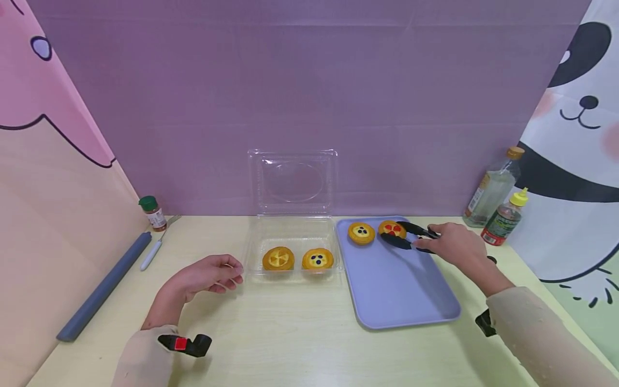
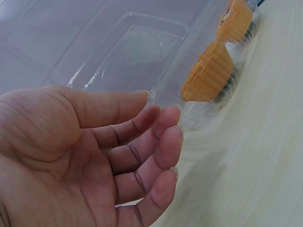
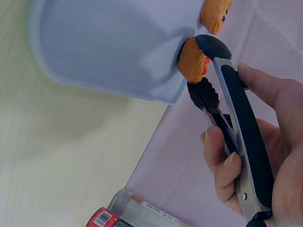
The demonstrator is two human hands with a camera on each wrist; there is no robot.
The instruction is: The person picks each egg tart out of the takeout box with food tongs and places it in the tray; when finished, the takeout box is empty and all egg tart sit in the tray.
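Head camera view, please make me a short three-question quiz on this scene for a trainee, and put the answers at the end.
1. Multiple choice: which hand holds the tongs whose tips are on either side of the red-topped tart? (a) left (b) right (c) both
2. True or false: the lid of the clear container is closed.
3. Count: how many tarts sit in the clear container?

Key:
1. b, the right hand.
2. False; the lid stands open.
3. Two, side by side.
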